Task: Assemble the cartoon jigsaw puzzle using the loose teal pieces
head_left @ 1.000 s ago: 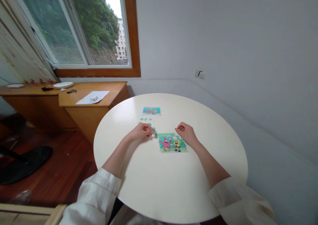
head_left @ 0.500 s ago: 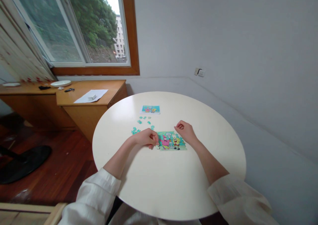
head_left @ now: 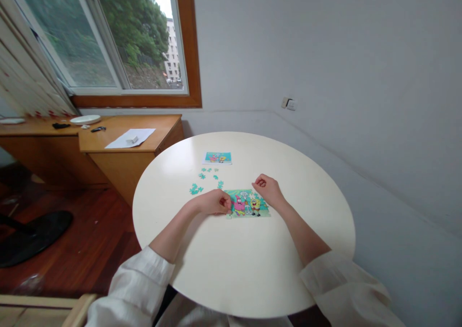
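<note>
A partly assembled jigsaw puzzle (head_left: 249,205) with pink and yellow cartoon figures lies on the round white table (head_left: 231,264). At its left edge is my left hand (head_left: 215,202), fingers pinched together; whatever they hold, if anything, is too small to make out. My right hand (head_left: 267,188) hovers by the puzzle's upper right corner with its fingers curled closed, and their contents cannot be seen. Loose teal puzzle pieces (head_left: 195,189) are scattered beyond my left hand. Farther back lies a picture card (head_left: 218,158) showing the same cartoon scene.
A wooden desk (head_left: 169,124) stands to the left behind the table, carrying a white sheet of paper (head_left: 144,137) and a white plate (head_left: 85,119). On the floor at left is a black round base (head_left: 46,235). A wall runs along the right side.
My left hand has shifted slightly at the puzzle's left edge, its fingers drawn closer together. My right hand stays nearly in place. The whole view has moved a little.
</note>
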Available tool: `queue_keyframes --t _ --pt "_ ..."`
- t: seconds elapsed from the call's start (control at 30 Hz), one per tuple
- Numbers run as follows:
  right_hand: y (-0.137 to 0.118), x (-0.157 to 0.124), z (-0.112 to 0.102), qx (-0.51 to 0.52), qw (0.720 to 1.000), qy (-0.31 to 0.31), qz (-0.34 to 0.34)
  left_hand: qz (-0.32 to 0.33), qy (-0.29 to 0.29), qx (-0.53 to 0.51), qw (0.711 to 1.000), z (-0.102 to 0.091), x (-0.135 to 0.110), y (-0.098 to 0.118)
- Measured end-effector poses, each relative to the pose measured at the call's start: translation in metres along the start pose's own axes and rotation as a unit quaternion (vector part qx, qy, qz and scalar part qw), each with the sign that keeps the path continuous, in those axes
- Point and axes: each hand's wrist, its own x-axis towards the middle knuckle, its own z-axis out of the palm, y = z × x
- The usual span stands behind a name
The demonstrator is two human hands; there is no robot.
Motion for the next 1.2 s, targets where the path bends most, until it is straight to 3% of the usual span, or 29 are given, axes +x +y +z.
queue_keyframes --t 0.33,1.2 --pt "0.0023 0.0015 0.0016 0.0 1.0 -0.004 -0.009 -0.003 0.027 0.065 0.998 -0.0022 0.0001 0.0003" --pt "0.0003 0.0015 0.0028 -0.003 1.0 -0.003 0.004 -0.015 0.043 0.095 0.994 0.0014 -0.0006 0.0057"
